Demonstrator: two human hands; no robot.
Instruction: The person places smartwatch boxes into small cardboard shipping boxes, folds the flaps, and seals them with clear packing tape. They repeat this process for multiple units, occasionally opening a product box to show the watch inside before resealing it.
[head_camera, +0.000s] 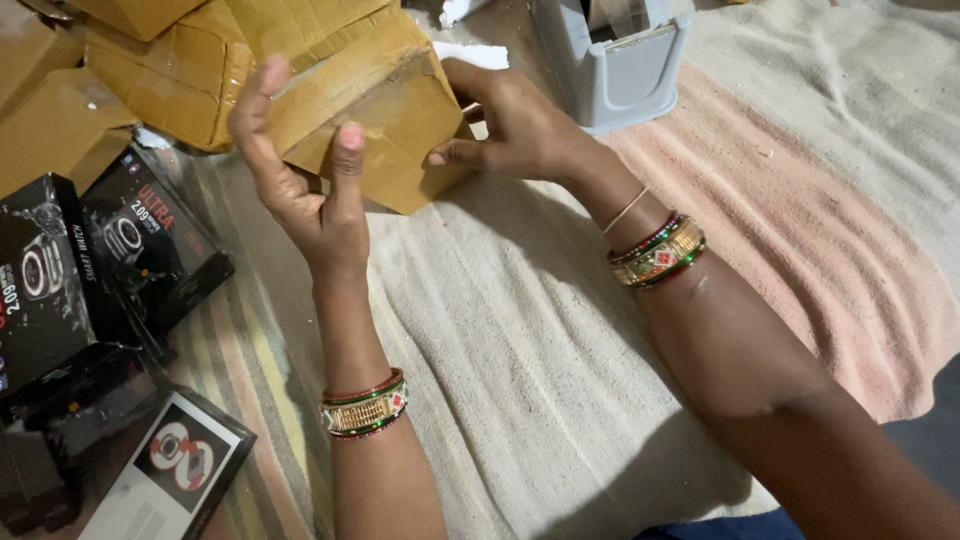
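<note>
A small brown cardboard box (375, 110) is held up in the upper middle of the frame, above a pale towel-like cloth (520, 350) that is spread across the floor. The box is gripped from both sides. The left hand (300, 170) is placed against its left face, palm turned toward the cardboard, with the thumb pressed on the lower front edge and the fingers curled up over the top left corner. The right hand (510, 125) is set against the right side of the box, fingers wrapped round its upper right corner and the thumb tucked under the lower edge. The box is tilted, its near corner pointing down toward the cloth; whether its flaps are sealed cannot quite be made out from this angle.

Red, green and gold bangles (365, 405) are worn on the left wrist, and a like set (658, 250) on the right.

Further brown cardboard boxes (160, 70) are piled in the upper left of the frame, just behind the held one. Black retail boxes (130, 250) printed with watch pictures are stacked at the left edge, and one more (180, 460) lies at the lower left. A grey plastic holder (615, 60) stands at the top of the frame, just right of the right hand.
</note>
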